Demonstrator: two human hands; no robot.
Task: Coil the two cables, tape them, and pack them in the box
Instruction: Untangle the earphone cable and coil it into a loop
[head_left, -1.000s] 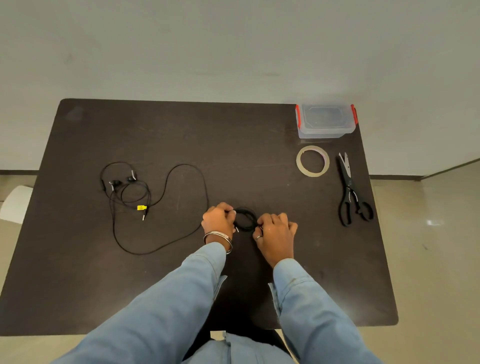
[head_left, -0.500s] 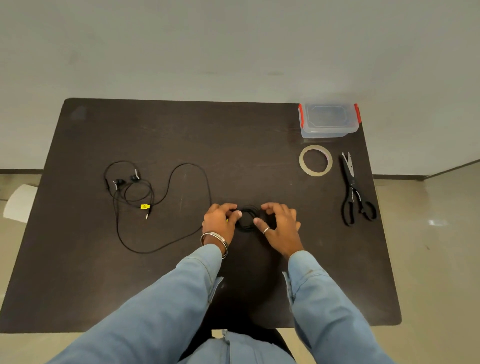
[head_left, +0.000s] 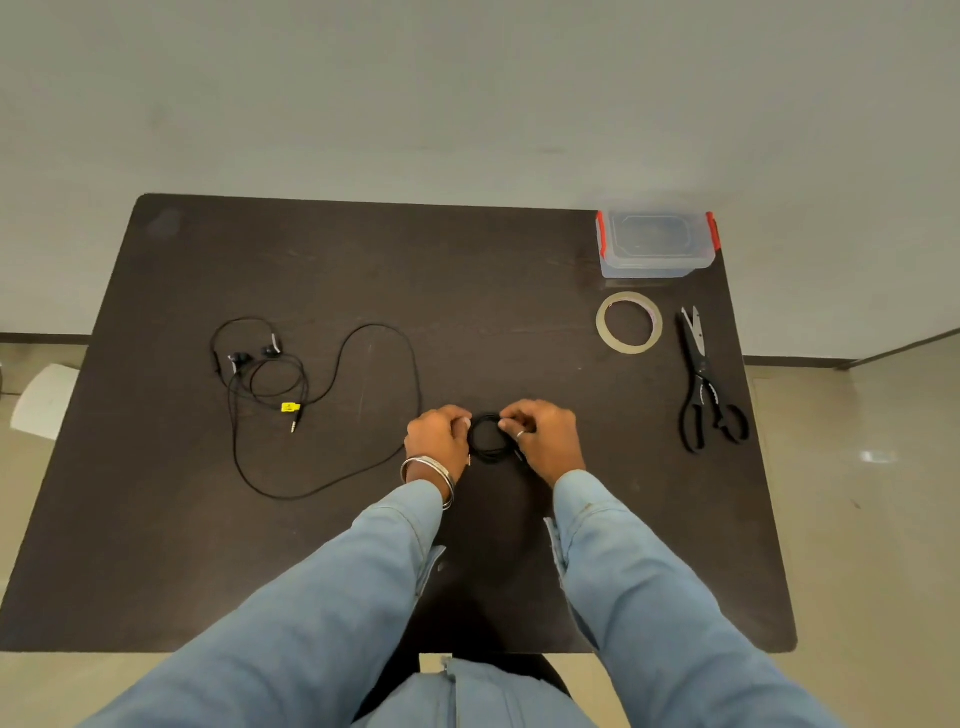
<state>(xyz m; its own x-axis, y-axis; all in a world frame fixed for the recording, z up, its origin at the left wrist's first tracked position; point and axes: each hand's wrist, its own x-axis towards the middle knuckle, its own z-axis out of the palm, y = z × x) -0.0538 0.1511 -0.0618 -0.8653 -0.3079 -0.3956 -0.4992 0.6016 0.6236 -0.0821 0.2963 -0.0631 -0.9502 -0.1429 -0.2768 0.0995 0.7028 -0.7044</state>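
Both hands' grips (head_left: 439, 439) (head_left: 545, 439) pinch the round black cable coil (head_left: 488, 452), lying flat.

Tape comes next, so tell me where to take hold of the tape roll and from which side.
Pinch the tape roll across its ring wall, one finger inside the open centre, thumb outside. It lies flat, so come from above, at its near-left edge: the scissors lie to its right, the box behind.

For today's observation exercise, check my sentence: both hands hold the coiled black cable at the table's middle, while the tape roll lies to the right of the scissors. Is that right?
One detail is wrong. In the head view the tape roll lies to the left of the scissors, not the right. The rest holds: the left hand and right hand both hold the coiled black cable at the table's middle.
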